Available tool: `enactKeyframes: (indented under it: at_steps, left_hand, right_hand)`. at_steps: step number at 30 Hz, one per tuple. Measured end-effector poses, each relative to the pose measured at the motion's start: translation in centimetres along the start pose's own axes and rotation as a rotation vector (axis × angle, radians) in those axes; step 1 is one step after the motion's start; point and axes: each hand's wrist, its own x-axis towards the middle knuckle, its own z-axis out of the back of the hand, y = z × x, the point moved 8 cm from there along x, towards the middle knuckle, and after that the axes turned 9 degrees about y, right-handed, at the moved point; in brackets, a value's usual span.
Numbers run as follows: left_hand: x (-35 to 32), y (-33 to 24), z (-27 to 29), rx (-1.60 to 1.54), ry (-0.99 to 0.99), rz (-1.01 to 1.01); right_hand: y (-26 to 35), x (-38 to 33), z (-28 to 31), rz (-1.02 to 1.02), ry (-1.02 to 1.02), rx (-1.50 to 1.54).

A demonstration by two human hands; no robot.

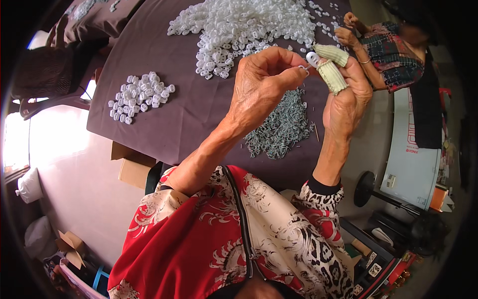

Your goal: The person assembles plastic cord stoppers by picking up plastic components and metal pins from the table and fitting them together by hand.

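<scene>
Two hands above grey pin heap (281,127) | left hand (261,84) pinches pin | right hand (343,99), fingers sleeved for grip, pinches white button (312,58).

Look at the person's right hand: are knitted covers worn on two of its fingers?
Yes: the right hand wears pale ribbed knitted covers on two fingers, which pinch a small white plastic piece.

Too small to make out: metal piece (304,67) pinched at twelve o'clock; white pile (249,25) cut off by top edge.
</scene>
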Motion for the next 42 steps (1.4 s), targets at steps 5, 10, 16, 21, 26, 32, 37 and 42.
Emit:
enactKeyframes:
  at_steps: [5, 10, 16, 21, 26, 32, 37, 42]
  left_hand:
    - [0.1, 0.1, -0.1, 0.01, 0.003, 0.022]
    - [0.0, 0.3, 0.1, 0.026, -0.002, 0.033]
    - [0.1, 0.4, 0.2, 0.025, -0.018, 0.028]
    - [0.1, 0.6, 0.3, 0.057, -0.016, 0.03]
    - [0.0, 0.5, 0.1, 0.055, -0.006, 0.026]
    - [0.1, 0.9, 0.2, 0.004, 0.015, 0.06]
    - [0.1, 0.9, 0.2, -0.018, 0.012, 0.075]
    - [0.3, 1.0, 0.2, -0.023, -0.018, 0.036]
  right_hand:
    - [0.1, -0.1, 0.2, -0.009, 0.0, -0.063]
    - [-0.5, -0.3, 0.1, -0.068, 0.022, -0.065]
    - [-0.7, -0.1, 0.3, -0.015, 0.006, -0.043]
    - [-0.1, -0.2, 0.1, 0.013, 0.019, -0.13]
    - [-0.4, -0.3, 0.3, 0.017, 0.045, -0.152]
    - [-0.8, -0.1, 0.2, -0.038, 0.059, -0.156]
    - [-1.2, -0.1, 0.2, -0.059, 0.062, -0.136]
    - [-1.2, 0.1, 0.3, -0.024, 0.041, -0.068]
